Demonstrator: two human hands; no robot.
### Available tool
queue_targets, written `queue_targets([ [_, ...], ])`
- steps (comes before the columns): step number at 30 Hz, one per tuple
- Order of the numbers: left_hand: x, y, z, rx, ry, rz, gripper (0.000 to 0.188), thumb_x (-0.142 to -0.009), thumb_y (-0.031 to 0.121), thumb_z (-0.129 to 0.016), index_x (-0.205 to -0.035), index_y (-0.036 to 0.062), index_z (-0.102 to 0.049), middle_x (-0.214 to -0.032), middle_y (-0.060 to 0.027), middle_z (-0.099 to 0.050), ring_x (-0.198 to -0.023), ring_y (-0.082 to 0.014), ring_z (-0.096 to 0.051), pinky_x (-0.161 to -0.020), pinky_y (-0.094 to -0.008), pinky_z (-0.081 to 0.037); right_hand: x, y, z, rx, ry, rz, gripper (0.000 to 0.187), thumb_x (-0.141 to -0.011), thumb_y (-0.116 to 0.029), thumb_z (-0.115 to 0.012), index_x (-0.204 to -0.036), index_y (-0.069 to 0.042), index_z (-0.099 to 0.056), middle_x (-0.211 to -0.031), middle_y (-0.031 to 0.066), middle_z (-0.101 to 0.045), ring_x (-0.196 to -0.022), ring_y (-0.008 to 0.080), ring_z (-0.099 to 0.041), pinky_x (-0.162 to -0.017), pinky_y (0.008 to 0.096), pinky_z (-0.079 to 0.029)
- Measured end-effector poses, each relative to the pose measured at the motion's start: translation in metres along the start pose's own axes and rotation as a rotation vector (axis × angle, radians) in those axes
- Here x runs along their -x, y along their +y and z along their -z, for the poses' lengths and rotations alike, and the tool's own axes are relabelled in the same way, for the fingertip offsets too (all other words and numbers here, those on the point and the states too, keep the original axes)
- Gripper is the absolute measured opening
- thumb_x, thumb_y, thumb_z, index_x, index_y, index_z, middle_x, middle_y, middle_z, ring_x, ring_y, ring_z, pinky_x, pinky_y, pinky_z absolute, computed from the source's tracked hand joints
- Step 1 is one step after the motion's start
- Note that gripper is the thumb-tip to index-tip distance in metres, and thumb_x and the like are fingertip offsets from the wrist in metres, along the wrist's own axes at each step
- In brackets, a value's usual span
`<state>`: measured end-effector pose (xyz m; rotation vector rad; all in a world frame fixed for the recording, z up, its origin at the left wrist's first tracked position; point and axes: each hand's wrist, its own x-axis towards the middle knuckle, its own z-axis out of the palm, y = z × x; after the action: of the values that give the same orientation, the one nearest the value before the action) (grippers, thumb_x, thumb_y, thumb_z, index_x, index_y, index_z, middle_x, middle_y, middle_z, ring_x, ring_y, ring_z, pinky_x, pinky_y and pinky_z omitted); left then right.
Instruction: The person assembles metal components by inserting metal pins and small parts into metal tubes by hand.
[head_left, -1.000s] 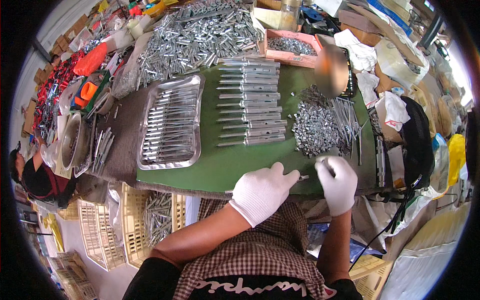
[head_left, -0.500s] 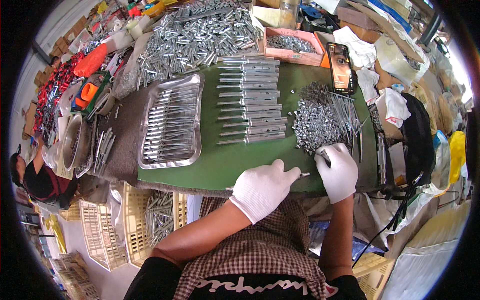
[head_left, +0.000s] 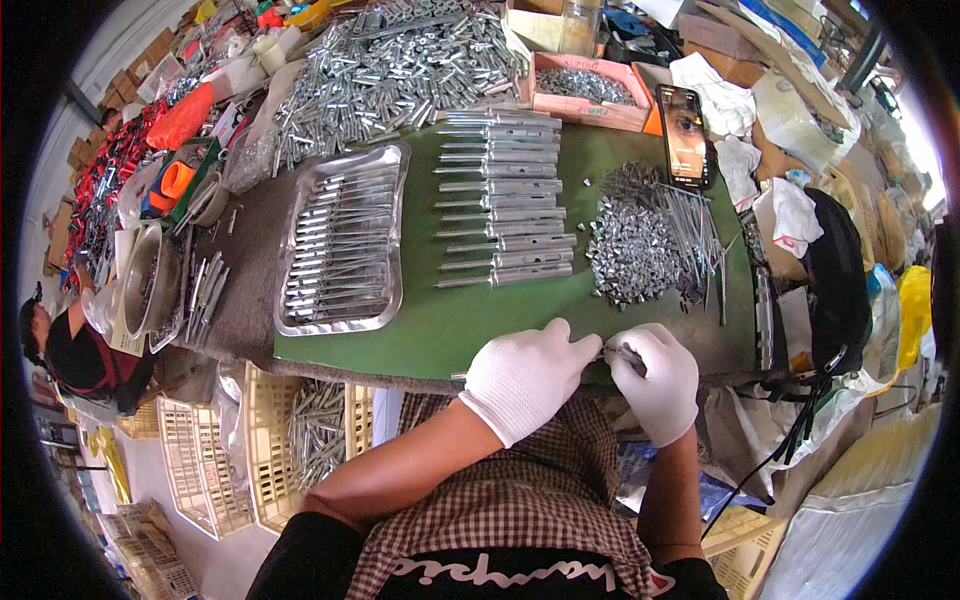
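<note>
My left hand (head_left: 530,382), in a white glove, is closed around a slim metal rod or tube (head_left: 459,376); one end pokes out left of the palm, and the rest is hidden in the glove. Also gloved, my right hand (head_left: 658,388) pinches a small dark metal piece (head_left: 628,354) right at the fingertips of the left, over the front edge of the green mat (head_left: 430,345). Its exact shape is too small to tell. Just beyond the right hand lies a heap of small shiny metal nuts or caps (head_left: 630,255), with thin metal rods (head_left: 692,235) beside it.
Metal tubes with rods (head_left: 520,230) lie in a column mid-mat. Left of them, a metal tray (head_left: 400,200) holds similar pieces. Behind are a big pile of metal tubes (head_left: 400,85), a pink box (head_left: 640,112) and a phone (head_left: 685,135). Another person (head_left: 85,350) is at far left.
My right hand has moved left and toward me, from the near edge of the nut heap to the left hand's fingertips. The left hand has stayed almost still.
</note>
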<state>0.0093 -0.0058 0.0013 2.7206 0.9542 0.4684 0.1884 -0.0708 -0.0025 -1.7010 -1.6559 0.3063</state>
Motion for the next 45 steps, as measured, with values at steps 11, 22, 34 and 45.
queue_targets([
  [11,0.004,0.0,-0.001,-0.084,0.048,-0.056,0.032,-0.085,0.016,-0.062,-0.117,0.0204,-0.065,-0.075,-0.0057,-0.049,-0.054,-0.0197,-0.06,-0.047,-0.0342,-0.049,-0.005,0.001,0.002,0.051,-0.121,-0.068,0.013,-0.074,-0.007,-0.072,-0.081,-0.005,-0.061,-0.078,0.0125,-0.061,-0.07,0.0326,-0.061,-0.061,0.0394,-0.048],
  [22,0.0,0.0,0.001,-0.119,-0.028,-0.081,0.033,-0.086,0.016,-0.059,-0.118,0.0202,-0.064,-0.071,-0.0062,-0.05,-0.048,-0.0198,-0.058,-0.044,-0.0337,-0.049,-0.023,-0.002,-0.033,-1.387,0.217,-0.316,0.041,-0.101,-0.038,-0.038,-0.083,-0.005,-0.053,-0.067,-0.0013,-0.042,-0.052,0.0068,-0.034,-0.046,0.0249,-0.026],
  [34,-0.004,0.0,0.004,-0.099,-0.059,-0.084,0.028,-0.086,0.016,-0.06,-0.114,0.0158,-0.064,-0.072,-0.0061,-0.05,-0.049,-0.0197,-0.059,-0.044,-0.0335,-0.049,-0.024,-0.006,-0.047,-1.264,0.383,-0.023,0.038,-0.098,-0.024,-0.04,-0.067,-0.003,-0.045,-0.057,0.0015,-0.036,-0.048,0.0099,-0.031,-0.044,0.0269,-0.021],
  [45,-0.016,0.001,-0.01,-0.203,0.021,-0.127,0.014,-0.085,0.019,-0.062,-0.095,0.0098,-0.06,-0.075,-0.0042,-0.056,-0.058,-0.019,-0.064,-0.049,-0.0329,-0.053,-0.028,-0.007,-0.043,-1.606,0.451,-0.198,0.044,-0.1,-0.031,-0.038,-0.062,-0.008,-0.043,-0.053,-0.0013,-0.029,-0.044,0.0113,-0.025,-0.043,0.0283,-0.019],
])
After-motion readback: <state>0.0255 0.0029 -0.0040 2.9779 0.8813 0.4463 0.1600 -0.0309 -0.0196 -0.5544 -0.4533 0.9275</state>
